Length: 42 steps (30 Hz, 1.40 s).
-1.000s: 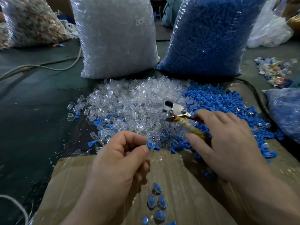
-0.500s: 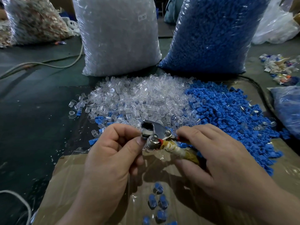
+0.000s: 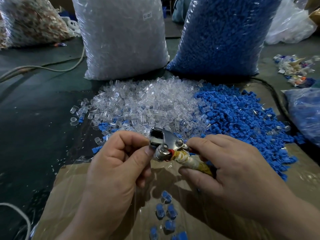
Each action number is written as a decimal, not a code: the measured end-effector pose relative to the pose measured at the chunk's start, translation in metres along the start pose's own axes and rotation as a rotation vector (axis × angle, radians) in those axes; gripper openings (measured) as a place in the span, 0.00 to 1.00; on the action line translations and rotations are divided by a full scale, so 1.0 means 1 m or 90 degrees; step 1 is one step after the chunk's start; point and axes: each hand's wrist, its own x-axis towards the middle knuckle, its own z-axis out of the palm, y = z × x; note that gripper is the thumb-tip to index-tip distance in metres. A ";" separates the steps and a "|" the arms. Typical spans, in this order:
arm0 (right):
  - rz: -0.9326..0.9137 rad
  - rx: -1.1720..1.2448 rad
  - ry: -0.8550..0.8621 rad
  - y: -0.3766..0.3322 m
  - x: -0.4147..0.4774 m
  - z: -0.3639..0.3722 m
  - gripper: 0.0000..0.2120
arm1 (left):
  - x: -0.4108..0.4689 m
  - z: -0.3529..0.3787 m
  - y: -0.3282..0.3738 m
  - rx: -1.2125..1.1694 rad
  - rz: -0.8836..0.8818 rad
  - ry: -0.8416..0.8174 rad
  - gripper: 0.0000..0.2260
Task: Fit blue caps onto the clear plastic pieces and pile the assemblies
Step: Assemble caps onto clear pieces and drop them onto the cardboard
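Between both hands, just above the cardboard (image 3: 69, 196) — small metal tool (image 3: 166, 141), taped handle wrapped up in the right hand (image 3: 233, 179), fingers curled round it. Left hand (image 3: 110, 170) curled too, thumb and forefinger pinched tight against the tool's head. Contents of that pinch mostly hidden, probably a cap and a clear piece lined up for pressing.

Beyond the knuckles: heap of clear pieces (image 3: 143, 104) ahead of the left, heap of blue caps (image 3: 242, 118) ahead of the right, touching and mixed along the border. Down near the wrists, a handful of finished pieces (image 3: 166, 210) lying on the cardboard.

Worries from here, only guessing:
- Squeezing with a thumb that close to the jaws — easy way to nip skin.
- Cap going in crooked, meaning cracked clear plastic or a half-seated cap.
- Tiny slick part, so could pop loose and vanish into the heaps.
- Dropping a dud onto the finished lot and never spotting it again.
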 end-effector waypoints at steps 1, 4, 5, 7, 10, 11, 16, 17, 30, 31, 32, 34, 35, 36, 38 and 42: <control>0.002 0.006 0.000 0.000 0.000 0.000 0.25 | 0.000 0.000 0.001 0.001 0.000 0.000 0.08; 0.025 0.015 -0.003 0.003 0.000 0.000 0.26 | 0.002 -0.001 0.002 0.003 -0.018 0.034 0.04; 0.034 -0.001 -0.002 0.006 0.000 0.001 0.26 | 0.003 -0.003 0.002 -0.004 -0.035 0.048 0.04; 0.058 -0.051 0.006 0.011 0.003 0.002 0.28 | 0.004 -0.004 0.002 -0.012 -0.087 0.040 0.07; 0.109 -0.127 -0.007 0.017 0.010 0.006 0.32 | 0.001 0.003 0.002 0.018 -0.149 -0.032 0.07; 0.122 -0.140 -0.024 0.019 0.013 0.007 0.32 | 0.000 0.005 0.002 0.036 -0.155 -0.039 0.08; 0.163 -0.146 -0.082 0.023 0.022 0.007 0.33 | -0.002 0.010 0.003 0.053 -0.192 -0.006 0.11; 0.164 -0.145 -0.075 0.022 0.022 0.007 0.33 | -0.003 0.010 0.004 0.061 -0.186 -0.004 0.11; -0.070 -0.004 0.084 -0.013 0.011 0.024 0.08 | -0.010 0.012 0.002 0.274 0.015 -0.020 0.07; -0.071 0.002 0.086 -0.013 0.010 0.025 0.07 | -0.011 0.012 0.004 0.248 0.010 -0.021 0.10; -0.073 0.009 0.086 -0.013 0.009 0.025 0.07 | -0.010 0.012 0.004 0.227 -0.003 -0.019 0.12; -0.079 0.022 0.083 -0.014 0.009 0.025 0.09 | -0.009 0.011 0.005 0.245 -0.016 -0.033 0.16; -0.088 0.027 0.084 -0.016 0.009 0.025 0.08 | -0.008 0.010 0.004 0.266 -0.017 -0.052 0.17; -0.095 0.030 0.086 -0.019 0.010 0.025 0.07 | -0.007 0.008 0.004 0.280 -0.016 -0.070 0.18; -0.097 0.043 0.075 -0.023 0.009 0.024 0.08 | -0.006 0.006 0.003 0.286 -0.010 -0.089 0.21; 0.106 0.319 -0.058 -0.030 0.006 0.018 0.15 | -0.006 0.004 0.005 0.323 0.113 -0.134 0.12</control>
